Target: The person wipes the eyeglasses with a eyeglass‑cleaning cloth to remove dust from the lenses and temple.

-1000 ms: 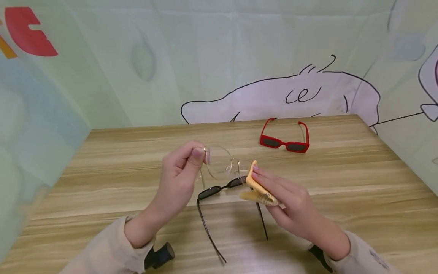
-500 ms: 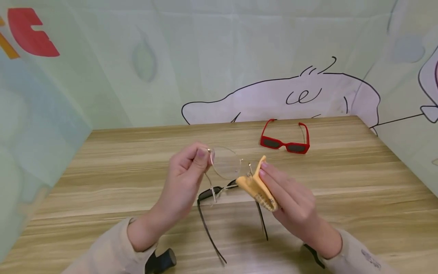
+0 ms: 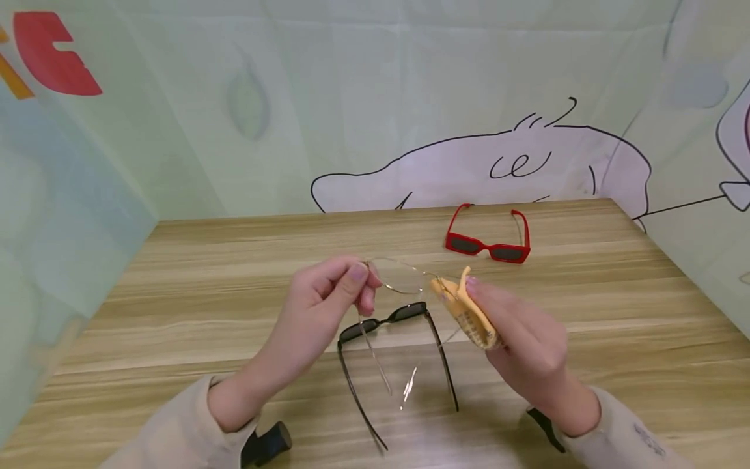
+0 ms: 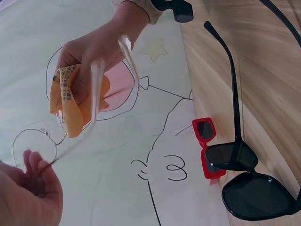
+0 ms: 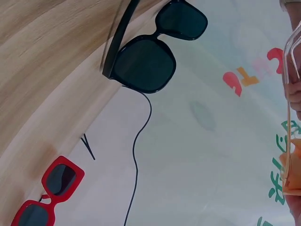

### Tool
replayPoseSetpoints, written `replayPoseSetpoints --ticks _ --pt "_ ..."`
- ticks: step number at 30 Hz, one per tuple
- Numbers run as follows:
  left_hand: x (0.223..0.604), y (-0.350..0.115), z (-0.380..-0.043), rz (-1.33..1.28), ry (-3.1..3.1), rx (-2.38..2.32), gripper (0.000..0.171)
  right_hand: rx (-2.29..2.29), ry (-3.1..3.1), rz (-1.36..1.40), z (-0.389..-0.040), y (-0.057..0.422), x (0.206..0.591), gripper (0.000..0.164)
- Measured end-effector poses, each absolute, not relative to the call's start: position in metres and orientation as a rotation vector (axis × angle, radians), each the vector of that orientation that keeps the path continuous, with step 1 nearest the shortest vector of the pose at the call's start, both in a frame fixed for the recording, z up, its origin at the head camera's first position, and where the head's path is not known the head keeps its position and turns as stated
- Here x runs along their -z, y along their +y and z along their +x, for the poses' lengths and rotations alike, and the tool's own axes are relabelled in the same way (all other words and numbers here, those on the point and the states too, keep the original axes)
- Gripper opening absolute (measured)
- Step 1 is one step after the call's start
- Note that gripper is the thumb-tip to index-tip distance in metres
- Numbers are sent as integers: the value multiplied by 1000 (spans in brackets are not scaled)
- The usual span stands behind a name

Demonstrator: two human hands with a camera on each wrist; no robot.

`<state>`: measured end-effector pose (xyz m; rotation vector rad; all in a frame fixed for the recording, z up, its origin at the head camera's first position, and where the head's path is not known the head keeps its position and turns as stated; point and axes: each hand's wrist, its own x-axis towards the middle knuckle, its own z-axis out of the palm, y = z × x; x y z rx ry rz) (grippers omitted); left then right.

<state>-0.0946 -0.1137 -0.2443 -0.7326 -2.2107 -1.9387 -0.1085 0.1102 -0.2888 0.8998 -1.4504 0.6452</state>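
Thin gold-rimmed eyeglasses (image 3: 402, 291) hang in the air between the two hands, above the table. My left hand (image 3: 319, 306) pinches their left corner by the hinge between thumb and fingers. The right hand (image 3: 524, 332) holds a folded yellow-orange cloth (image 3: 465, 312) with printed marks round the other lens, which the cloth hides. In the left wrist view the cloth (image 4: 70, 101) wraps the far side of the frame, and the clear temple tips point back over the table. Under the eyeglasses, black sunglasses (image 3: 383, 321) lie on the table with their temples spread toward the front.
Red sunglasses (image 3: 487, 248) lie farther back on the wood-grain table (image 3: 234, 251), right of the middle. Behind the table rises a printed backdrop (image 3: 375, 111) with cartoon drawings. Black wrist-camera mounts (image 3: 266, 445) show below both sleeves.
The eyeglasses have tipped flatter, so their temples now point down toward the front. My right hand and the cloth have shifted right; the left hand has moved slightly right.
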Motion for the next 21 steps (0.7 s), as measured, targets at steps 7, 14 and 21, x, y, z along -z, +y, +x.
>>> replayPoseSetpoints --ticks 7,14,21 --pt "247 -117 -100 -651 -2369 1849 22 -809 -1713 852 -107 124 294 26" --pt "251 -121 -104 -622 -2316 1571 21 -1181 -1998 796 -104 131 292 18" --pt "253 -117 -110 -1092 -1888 1279 29 -1491 -2317 553 -101 134 286 24"
